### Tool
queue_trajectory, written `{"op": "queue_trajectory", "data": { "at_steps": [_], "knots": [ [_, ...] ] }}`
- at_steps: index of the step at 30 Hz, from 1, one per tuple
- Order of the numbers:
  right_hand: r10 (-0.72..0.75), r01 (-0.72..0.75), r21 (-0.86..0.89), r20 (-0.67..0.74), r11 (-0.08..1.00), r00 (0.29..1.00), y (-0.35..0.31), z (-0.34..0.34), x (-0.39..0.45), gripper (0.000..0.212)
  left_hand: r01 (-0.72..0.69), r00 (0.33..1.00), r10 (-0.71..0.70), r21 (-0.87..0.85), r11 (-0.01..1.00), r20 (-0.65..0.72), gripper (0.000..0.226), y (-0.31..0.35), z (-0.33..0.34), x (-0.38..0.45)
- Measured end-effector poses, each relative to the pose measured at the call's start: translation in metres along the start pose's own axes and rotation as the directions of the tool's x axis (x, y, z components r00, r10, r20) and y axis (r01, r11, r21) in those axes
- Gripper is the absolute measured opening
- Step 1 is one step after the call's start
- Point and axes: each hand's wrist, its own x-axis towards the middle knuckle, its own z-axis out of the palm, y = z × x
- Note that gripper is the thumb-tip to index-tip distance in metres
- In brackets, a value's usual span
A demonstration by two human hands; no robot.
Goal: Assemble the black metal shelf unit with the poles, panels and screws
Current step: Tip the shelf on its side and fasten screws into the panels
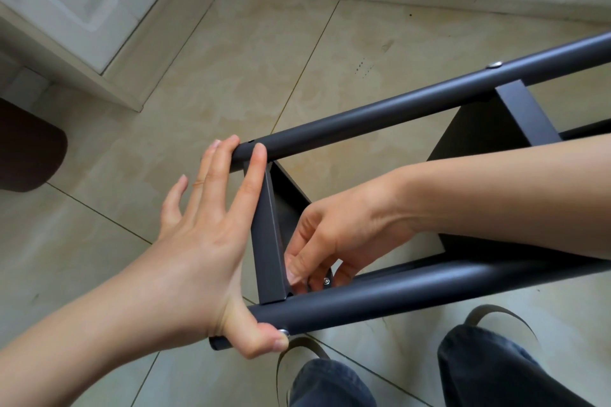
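The black shelf unit lies on its side over the floor. Its far pole [396,109] and near pole [380,297] run from lower left to upper right. A black end panel [269,241] spans between them near their ends. My left hand [211,241] stretches across that end: fingertips touch the far pole, and the thumb presses a silver screw head [283,332] on the near pole. My right hand [330,241] reaches inside the frame and pinches a small silver nut [326,280] at the panel's inner corner. A second panel [515,116] sits further right, under a screw [494,65].
Beige floor tiles [231,76] lie under the unit. White cabinet doors [82,0] stand at the left and back. A dark brown rounded object [29,149] sits at the left edge. My legs in dark trousers [330,383] and sandal straps are below the near pole.
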Motion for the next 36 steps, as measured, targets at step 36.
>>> {"op": "queue_trajectory", "data": {
  "at_steps": [36],
  "knots": [
    [-0.461, -0.462, -0.751, -0.657, 0.472, 0.597, -0.031, -0.035, -0.105, 0.031, 0.174, 0.985, -0.145, -0.574, 0.800, 0.096, 0.110, 0.023, 0.008, -0.051]
  ]
}}
